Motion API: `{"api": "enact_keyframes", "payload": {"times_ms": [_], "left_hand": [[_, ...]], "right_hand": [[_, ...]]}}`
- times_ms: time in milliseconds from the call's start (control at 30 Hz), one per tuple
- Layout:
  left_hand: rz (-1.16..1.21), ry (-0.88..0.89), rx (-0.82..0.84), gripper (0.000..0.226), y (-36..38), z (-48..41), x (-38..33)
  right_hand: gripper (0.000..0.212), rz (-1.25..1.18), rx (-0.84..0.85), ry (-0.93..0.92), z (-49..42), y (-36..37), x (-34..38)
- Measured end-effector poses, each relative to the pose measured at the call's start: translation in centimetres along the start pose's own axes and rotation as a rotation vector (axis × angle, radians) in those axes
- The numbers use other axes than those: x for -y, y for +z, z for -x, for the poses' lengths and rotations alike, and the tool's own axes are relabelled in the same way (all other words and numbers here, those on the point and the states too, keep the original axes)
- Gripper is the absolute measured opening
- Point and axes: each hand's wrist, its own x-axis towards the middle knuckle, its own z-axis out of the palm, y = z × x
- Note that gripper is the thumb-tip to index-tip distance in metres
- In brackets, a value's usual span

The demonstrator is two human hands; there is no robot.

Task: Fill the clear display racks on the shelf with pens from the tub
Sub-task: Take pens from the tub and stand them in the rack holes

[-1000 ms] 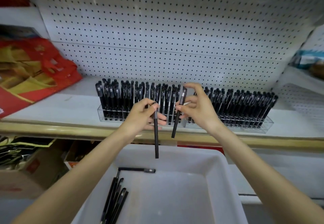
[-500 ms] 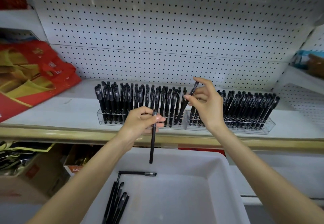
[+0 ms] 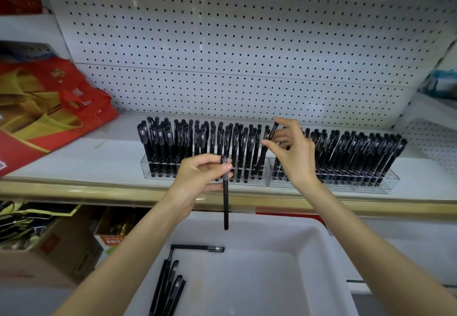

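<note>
**Pen restock: R hand at the rack, L hand holding the next one**

R hand [image 3: 294, 155]: thumb + fingers pinch the cap end of a slim black plastic pen [image 3: 274, 129]. Pen is tilted, lower end down among the racked pens at the right end of the left clear acrylic rack [image 3: 146, 167]. Can't tell if the tip is in a hole yet.

L hand [image 3: 202, 175]: pinches a 2nd black pen [image 3: 225, 199] just below its cap. It hangs vertical, tip over the white plastic tub [image 3: 284, 221]. Hands apart, not touching.

Handling (my read): pens are light, stiff, smooth-barrelled, so slip risk w/ a loose pinch. Not fragile. Best hold = upper third nr the cap, so the tip leads down into the hole. Clips may snag neighbours.

Counts:
- 2 pens in hand.
- 2 racks side by side on the white shelf [image 3: 99, 157], incl. the right clear acrylic rack [image 3: 390, 184]. Both packed w/ dozens of pens, too dense to count.
- 1 tub below the shelf. In it: 1 crosswise pen [image 3: 195, 247] + a bundle of pens [image 3: 170, 286] at its left side, approx 4–5. They overlap, so no exact no.

Looks nr done.

Further out: white pegboard [image 3: 222, 44] behind, red-and-gold bags [image 3: 49, 103] on the shelf at left, cardboard boxes [image 3: 61, 249] below left.
</note>
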Motion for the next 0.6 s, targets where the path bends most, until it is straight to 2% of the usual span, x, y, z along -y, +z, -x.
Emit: {"api": "enact_keyframes", "payload": {"times_ms": [133, 300, 433, 533, 600], "left_hand": [[-0.055, 0.011, -0.005, 0.012, -0.1, -0.1, 0.0], [-0.032, 0.006, -0.028, 0.025, 0.1, -0.3, 0.2], [-0.008, 0.002, -0.035, 0.024, 0.2, -0.4, 0.4], [0.001, 0.011, -0.026, 0.020, -0.1, -0.5, 0.4], [0.000, 0.017, -0.022, 0.018, -0.3, -0.6, 0.5]], "right_hand": [[0.050, -0.035, -0.075, -0.004, -0.8, -0.3, 0.1], [0.051, 0.030, 0.085, -0.042, -0.7, 0.1, -0.5], [0.049, 0.098, 0.220, -0.096, 0.2, 0.9, -1.2], [0.048, 0.259, 0.200, -0.208, 0.7, 1.4, -1.9], [0.048, 0.323, 0.143, -0.214, 0.6, 1.4, -2.1]]}}
